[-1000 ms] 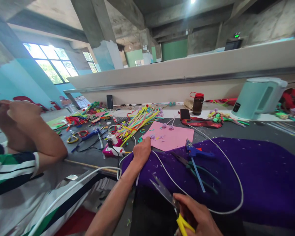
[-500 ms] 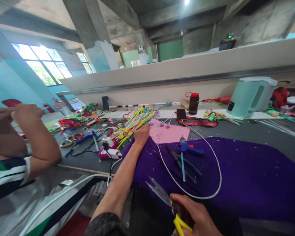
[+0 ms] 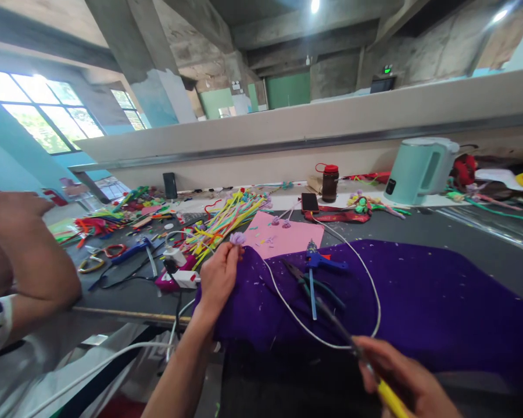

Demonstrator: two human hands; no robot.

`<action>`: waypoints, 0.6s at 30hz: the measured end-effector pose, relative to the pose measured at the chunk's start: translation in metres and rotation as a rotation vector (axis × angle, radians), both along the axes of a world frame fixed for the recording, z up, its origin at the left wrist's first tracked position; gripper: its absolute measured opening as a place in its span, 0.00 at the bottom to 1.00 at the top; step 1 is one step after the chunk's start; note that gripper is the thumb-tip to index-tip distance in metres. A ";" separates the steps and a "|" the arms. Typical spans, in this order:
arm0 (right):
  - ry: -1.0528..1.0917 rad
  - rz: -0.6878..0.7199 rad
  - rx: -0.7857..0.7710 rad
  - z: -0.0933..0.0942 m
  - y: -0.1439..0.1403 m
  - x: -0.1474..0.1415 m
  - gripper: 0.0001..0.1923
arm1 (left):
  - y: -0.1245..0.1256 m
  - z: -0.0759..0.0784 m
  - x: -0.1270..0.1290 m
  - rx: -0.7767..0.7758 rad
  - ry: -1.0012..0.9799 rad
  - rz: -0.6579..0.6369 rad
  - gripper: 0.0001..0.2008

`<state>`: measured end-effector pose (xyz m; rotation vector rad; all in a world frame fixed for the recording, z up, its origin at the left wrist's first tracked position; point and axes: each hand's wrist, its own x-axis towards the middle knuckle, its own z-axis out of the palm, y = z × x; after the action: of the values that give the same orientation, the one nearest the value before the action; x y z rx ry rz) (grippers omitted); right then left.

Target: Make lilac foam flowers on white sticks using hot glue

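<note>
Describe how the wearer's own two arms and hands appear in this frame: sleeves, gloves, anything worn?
Both hands are bare, no gloves. The left hand and its forearm show no sleeve, watch or ring. The right hand is motion-blurred; only hand and wrist show, with nothing visibly worn.

2 bare forearms, left hand (image 3: 218,276) and right hand (image 3: 401,380) ungloved, no rings

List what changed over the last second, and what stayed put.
The left hand left the pink sheet and rose, now pinching a small purple flower. The right hand swung its yellow-handled scissors from pointing left to pointing up over the purple cloth. The blue glue gun, white cable and kettle stayed.
</note>
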<state>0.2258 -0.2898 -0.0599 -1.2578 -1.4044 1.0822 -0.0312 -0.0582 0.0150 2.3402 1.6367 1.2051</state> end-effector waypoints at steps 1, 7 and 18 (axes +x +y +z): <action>-0.100 -0.027 0.040 0.004 -0.001 0.015 0.27 | -0.011 -0.003 -0.004 -0.040 -0.070 -0.047 0.12; -1.207 -0.616 0.181 0.006 0.033 0.104 0.26 | -0.049 -0.038 -0.021 -0.098 0.013 -0.057 0.10; -1.319 -0.513 -0.020 -0.045 0.084 0.189 0.25 | -0.052 -0.093 -0.019 0.154 0.271 0.108 0.10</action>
<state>0.4145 -0.2055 -0.1047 -2.3419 -1.7424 -0.2349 -0.0498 -0.1102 -0.0782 2.6415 1.8326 1.1081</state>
